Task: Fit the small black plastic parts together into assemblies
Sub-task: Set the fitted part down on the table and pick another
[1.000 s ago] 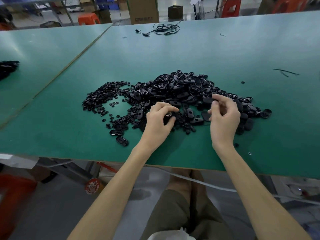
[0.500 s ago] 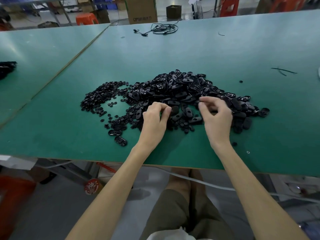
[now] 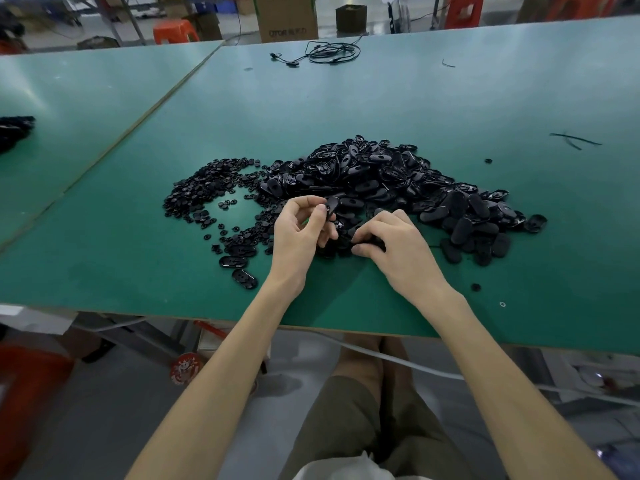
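The left grip (image 3: 299, 230) pinches an oval shell (image 3: 332, 205), long axis tilted away, just up-left of the curled right grip (image 3: 398, 240), contents unclear.

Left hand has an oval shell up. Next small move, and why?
Probably bring the right hand, with the small part it seems to pinch, up to the shell in the left hand: the shell is raised off the pile, the right hand low at its edge.

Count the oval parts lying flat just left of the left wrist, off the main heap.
3, stepped toward the table edge: farthest oval among small round bits, middle oval, nearest oval. The left hand may hide others.
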A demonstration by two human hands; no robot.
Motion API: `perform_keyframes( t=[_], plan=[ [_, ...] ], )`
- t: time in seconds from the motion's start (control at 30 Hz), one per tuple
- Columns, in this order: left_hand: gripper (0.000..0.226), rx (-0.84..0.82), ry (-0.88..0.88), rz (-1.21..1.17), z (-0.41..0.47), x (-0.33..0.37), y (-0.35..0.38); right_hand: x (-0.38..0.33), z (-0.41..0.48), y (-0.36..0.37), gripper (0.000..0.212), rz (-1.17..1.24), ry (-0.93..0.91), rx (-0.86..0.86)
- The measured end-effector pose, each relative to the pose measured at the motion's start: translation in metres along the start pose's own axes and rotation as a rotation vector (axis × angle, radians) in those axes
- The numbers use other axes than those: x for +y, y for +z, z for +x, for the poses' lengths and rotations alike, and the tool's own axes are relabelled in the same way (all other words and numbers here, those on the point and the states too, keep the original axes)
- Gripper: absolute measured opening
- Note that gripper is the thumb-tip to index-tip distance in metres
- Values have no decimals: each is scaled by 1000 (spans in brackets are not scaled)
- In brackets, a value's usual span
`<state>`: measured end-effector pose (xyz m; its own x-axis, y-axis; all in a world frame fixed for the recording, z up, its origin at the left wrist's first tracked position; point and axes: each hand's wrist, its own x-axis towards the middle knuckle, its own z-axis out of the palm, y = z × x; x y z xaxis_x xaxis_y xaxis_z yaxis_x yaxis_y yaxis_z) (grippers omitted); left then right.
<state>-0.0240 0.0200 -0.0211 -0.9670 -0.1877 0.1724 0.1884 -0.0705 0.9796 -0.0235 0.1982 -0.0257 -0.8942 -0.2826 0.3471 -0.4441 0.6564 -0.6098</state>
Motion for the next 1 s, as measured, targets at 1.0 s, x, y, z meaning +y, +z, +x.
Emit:
perform_keyframes(
  t=[1.0],
  plan=[
    [21, -213, 16, 65, -3, -2, 2, -8, -2, -14, 22, 339, 132, 254]
  ],
)
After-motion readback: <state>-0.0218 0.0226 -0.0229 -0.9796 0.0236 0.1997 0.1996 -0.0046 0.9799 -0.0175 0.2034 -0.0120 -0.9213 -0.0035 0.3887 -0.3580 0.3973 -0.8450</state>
